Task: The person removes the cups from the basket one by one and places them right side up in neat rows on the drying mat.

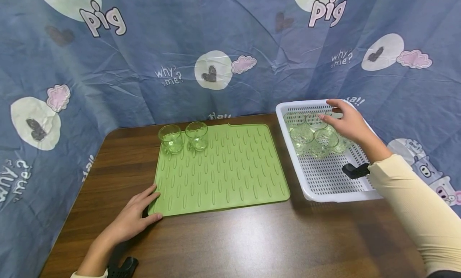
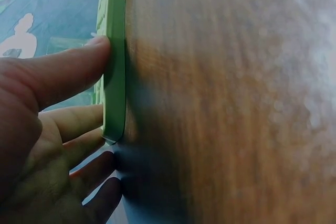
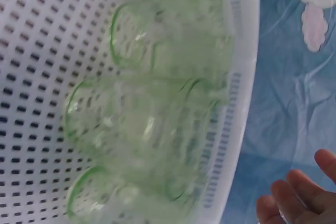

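Observation:
My right hand [image 1: 347,122] hovers over the far right part of the white plastic basket [image 1: 304,178], fingers loosely bent and holding nothing. Below and left of it, several clear green-tinted glasses [image 1: 325,140] stand grouped in the basket. The right wrist view has these glasses [image 3: 142,124] close up and slightly blurred, with the fingers [image 3: 307,195] beyond the rim. At the near left corner of the green ridged mat [image 1: 223,170], my left hand [image 1: 131,216] touches the edge with thumb [image 2: 79,66] and fingers spread. Two similar glasses, a left one [image 1: 171,140] and a right one [image 1: 197,137], stand at the mat's far left.
A brown wooden table [image 1: 230,246] carries the mat and the basket. Behind it hangs a blue printed cloth [image 1: 144,50], close along the far edge. The basket's raised rim [image 1: 293,154] stands just right of the mat.

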Motion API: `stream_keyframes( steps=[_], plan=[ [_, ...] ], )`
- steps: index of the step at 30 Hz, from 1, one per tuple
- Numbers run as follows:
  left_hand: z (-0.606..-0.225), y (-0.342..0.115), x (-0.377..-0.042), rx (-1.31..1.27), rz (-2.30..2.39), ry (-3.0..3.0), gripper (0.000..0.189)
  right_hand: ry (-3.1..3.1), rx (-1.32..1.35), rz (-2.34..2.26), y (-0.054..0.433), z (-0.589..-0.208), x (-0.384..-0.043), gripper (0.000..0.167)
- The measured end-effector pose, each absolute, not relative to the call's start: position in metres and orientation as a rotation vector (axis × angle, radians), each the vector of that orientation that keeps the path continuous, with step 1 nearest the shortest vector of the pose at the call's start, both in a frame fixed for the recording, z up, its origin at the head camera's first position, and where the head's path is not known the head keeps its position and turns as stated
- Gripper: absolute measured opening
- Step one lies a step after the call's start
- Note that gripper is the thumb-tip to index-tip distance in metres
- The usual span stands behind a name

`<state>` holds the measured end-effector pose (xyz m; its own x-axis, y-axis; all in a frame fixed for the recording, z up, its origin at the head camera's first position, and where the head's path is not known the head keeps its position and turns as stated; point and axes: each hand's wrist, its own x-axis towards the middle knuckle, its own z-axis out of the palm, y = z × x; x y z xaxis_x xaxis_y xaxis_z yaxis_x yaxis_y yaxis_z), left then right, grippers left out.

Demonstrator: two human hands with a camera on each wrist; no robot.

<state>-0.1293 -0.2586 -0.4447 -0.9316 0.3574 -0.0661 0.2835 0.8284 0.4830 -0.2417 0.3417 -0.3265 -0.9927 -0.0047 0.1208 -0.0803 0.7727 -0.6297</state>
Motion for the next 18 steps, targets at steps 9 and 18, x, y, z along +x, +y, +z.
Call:
stream_keyframes(
  steps=[9,18],
  plan=[
    [-0.444,-0.258,-0.129,0.506,0.703,2.869,0.069,-2.913,-0.024,0.976,0.368,-0.343,-0.241,0.070],
    [-0.445,-0.258,-0.128,0.503,0.720,2.865,0.069,-3.008,0.198,1.015,0.375,-0.359,-0.235,0.065]
  ],
)
